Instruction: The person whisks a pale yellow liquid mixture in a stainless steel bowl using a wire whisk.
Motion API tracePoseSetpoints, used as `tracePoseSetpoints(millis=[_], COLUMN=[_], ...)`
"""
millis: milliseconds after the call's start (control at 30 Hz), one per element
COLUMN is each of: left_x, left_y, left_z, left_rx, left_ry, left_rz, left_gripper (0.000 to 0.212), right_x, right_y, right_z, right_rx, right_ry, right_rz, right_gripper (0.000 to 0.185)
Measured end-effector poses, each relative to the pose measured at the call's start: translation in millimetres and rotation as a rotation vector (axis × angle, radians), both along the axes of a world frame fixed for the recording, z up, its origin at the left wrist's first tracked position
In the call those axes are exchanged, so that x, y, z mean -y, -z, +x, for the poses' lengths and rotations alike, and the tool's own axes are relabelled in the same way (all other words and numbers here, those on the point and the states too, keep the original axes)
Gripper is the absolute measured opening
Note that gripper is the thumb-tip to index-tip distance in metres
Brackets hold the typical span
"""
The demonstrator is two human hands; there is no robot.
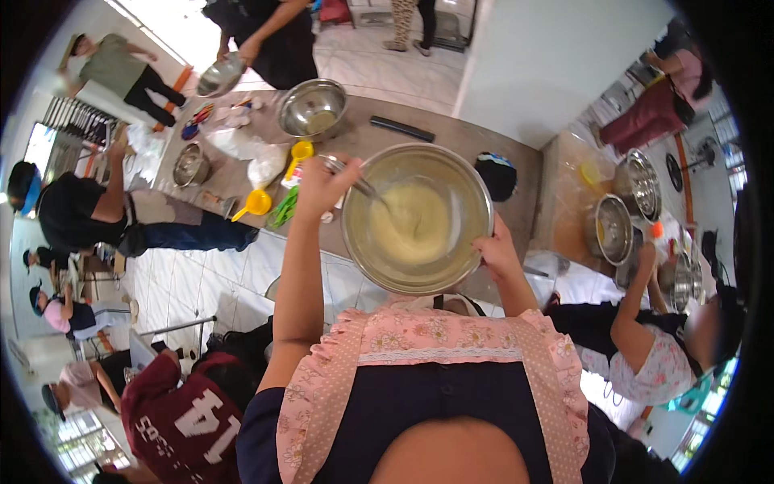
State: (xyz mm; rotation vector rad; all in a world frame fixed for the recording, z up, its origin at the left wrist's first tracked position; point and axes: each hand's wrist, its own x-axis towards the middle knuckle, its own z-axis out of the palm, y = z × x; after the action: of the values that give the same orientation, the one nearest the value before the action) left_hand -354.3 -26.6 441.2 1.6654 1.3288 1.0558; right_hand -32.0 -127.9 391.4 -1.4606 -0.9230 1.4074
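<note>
My left hand (326, 184) grips the handle of a metal whisk (367, 189), which slants down into a large stainless steel bowl (357, 242). The whisk's far end is blurred where it meets the batter. A smooth, pale yellow batter (417, 227) lies in the bottom of the bowl, with swirl marks on its surface. My right hand (500, 251) holds the bowl by its right side, thumb at the rim and fingers hidden beneath. The bowl is in front of my chest, over the near part of the brown table (508, 139).
A second steel bowl (314, 109), a black bar-shaped object (402, 129), yellow measuring cups (257, 202), a bag of white powder (266, 166) and a black cloth item (496, 176) lie on the table. A person (266, 42) across it holds a steel bowl (221, 75). Others work around me.
</note>
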Motion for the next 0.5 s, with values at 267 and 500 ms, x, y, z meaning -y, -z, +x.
tracePoseSetpoints(millis=[267, 500], left_x=[-22.4, -40.1], left_y=[-8.7, -12.9], left_z=[49.6, 90.0], left_rx=[-0.027, 0.09], left_ry=[0.078, 0.116], left_rz=[-0.004, -0.126], left_gripper=[0.019, 0.024], right_x=[9.2, 12.4], right_y=[-8.6, -9.1], right_z=[14.4, 39.1], right_rx=[-0.013, 0.048], right_ry=[0.132, 0.224], right_rz=[-0.01, -0.082], right_gripper=[0.07, 0.07])
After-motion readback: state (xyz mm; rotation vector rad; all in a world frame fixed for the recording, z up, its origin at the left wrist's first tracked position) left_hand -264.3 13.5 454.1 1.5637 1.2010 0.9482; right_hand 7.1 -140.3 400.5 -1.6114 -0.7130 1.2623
